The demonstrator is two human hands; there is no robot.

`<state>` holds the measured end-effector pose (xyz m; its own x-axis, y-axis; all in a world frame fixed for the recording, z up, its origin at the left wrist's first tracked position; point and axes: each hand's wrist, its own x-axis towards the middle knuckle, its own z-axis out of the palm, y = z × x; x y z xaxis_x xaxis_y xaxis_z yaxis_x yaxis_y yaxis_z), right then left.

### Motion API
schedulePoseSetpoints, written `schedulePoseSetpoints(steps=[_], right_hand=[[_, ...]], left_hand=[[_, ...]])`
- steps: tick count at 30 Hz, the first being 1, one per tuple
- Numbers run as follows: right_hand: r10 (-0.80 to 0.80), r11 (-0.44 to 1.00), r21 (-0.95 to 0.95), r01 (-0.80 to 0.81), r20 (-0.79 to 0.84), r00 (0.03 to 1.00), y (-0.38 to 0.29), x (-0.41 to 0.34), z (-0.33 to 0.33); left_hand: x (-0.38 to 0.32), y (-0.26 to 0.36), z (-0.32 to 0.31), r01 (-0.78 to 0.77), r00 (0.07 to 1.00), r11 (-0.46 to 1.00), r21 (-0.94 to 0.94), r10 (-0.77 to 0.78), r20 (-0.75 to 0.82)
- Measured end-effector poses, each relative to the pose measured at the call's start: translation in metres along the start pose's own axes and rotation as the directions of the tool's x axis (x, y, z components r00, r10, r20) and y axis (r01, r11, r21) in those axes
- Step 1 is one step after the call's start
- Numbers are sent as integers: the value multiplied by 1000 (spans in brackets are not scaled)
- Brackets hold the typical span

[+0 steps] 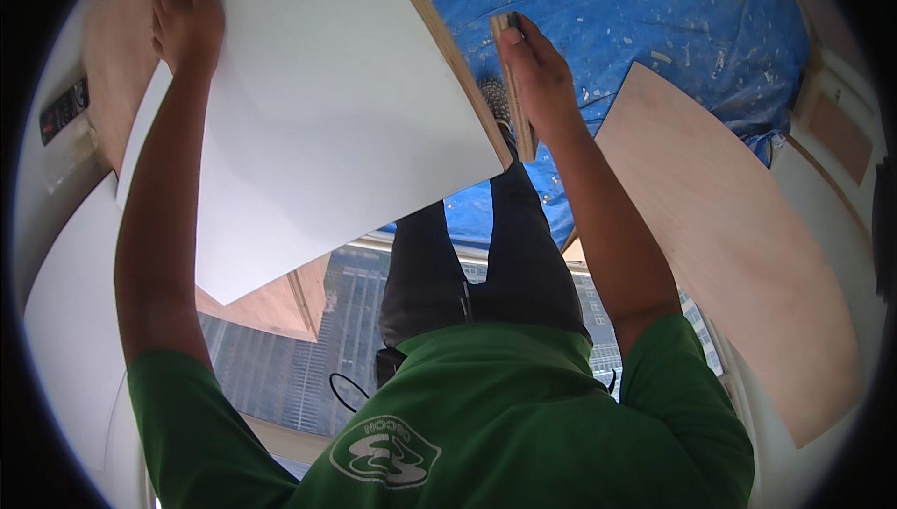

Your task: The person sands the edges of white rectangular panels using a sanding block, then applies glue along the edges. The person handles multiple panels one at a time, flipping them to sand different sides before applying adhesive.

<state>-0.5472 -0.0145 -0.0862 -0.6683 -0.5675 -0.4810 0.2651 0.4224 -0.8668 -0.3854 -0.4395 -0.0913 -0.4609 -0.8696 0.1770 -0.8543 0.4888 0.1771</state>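
Note:
A large white-faced panel [336,110] with a bare wood edge leans at a slant in front of me. At its left edge is my left hand [189,26], gripping it with the fingers wrapped over the side; part of the grip is hidden. My right hand [543,78] holds a narrow plywood block [517,99] upright, its layered edge facing the panel. A small dark piece [514,21] shows at the block's top, under my fingers. The block stands slightly apart from the panel's right edge, near my shoe [495,98].
Blue plastic sheeting [631,26], strewn with pale chips, covers the floor. A bare plywood sheet [736,229] leans at the right. Another wooden piece [280,306] lies below the white panel, before a window [280,369]. A second white board [70,327] stands at the left.

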Motion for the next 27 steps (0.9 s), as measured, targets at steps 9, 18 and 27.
schedulePoseSetpoints(steps=[9, 18, 27], right_hand=[[428, 793, 352, -497, 259, 866, 33, -86, -56], [404, 765, 373, -525, 357, 842, 52, -94, -71], [315, 789, 322, -523, 519, 794, 34, -55, -37]], left_hand=[[-3, 6, -4, 69, 997, 997, 24, -69, 41], [-9, 22, -22, 81, 997, 997, 1, -81, -14], [-136, 40, -49, -182, 981, 981, -72, 186, 47]])
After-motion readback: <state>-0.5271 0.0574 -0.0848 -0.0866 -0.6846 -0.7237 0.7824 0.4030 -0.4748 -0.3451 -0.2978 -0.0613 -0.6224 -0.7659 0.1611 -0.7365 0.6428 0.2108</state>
